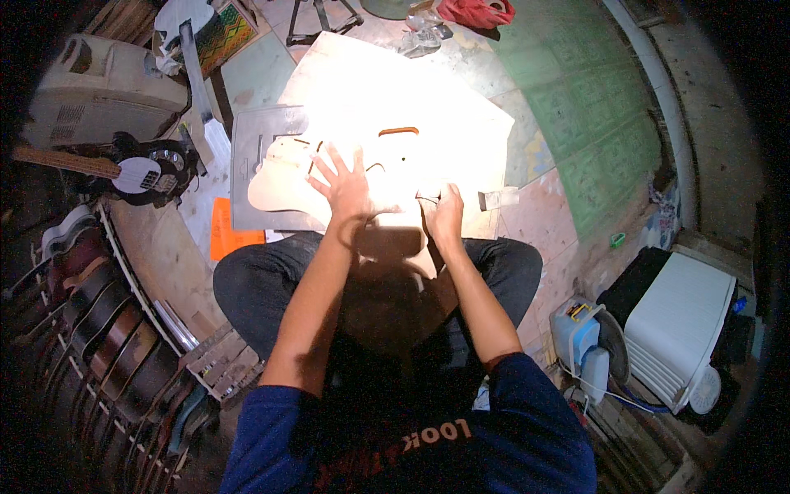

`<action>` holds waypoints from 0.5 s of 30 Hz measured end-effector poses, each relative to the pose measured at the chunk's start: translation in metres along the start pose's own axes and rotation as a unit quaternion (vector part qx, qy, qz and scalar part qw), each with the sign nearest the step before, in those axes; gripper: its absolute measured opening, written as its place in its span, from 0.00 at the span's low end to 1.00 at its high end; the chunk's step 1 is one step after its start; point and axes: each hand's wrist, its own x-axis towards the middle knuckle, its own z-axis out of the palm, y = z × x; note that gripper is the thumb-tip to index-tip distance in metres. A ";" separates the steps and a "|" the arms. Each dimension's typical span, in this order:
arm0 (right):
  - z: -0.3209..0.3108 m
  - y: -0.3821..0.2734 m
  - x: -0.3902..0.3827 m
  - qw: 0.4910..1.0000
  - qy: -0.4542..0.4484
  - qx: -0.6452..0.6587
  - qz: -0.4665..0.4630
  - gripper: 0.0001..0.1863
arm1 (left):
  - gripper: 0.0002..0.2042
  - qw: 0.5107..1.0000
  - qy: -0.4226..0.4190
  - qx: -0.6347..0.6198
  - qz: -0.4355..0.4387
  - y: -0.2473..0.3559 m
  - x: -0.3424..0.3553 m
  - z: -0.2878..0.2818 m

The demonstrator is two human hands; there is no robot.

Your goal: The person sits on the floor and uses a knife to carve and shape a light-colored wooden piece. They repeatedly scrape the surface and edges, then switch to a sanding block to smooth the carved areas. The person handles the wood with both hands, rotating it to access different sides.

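Note:
A pale, unpainted guitar body (276,185) with cut-out slots lies in front of my crossed legs, its middle washed out by bright light. My left hand (347,185) rests flat on it, fingers spread. At the body's near right edge, my right hand (445,212) is closed with the thumb uppermost. Glare and the fingers hide what it grips; only a thin dark line shows beside the thumb. Beneath the body are a grey flat panel (245,156) on the left and a large pale board (490,136) on the right.
An orange sheet (226,230) lies left of my knee. Farther left are a dark electric guitar (136,174) and a rack of dark curved pieces (107,300). At right stand a white appliance (679,317) and a blue container (576,329). A red bag (477,11) lies at the back.

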 end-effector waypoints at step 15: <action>-0.013 0.012 -0.033 0.998 -0.017 0.061 0.031 0.13 | 0.78 0.999 -0.015 0.031 0.001 -0.004 0.003 0.006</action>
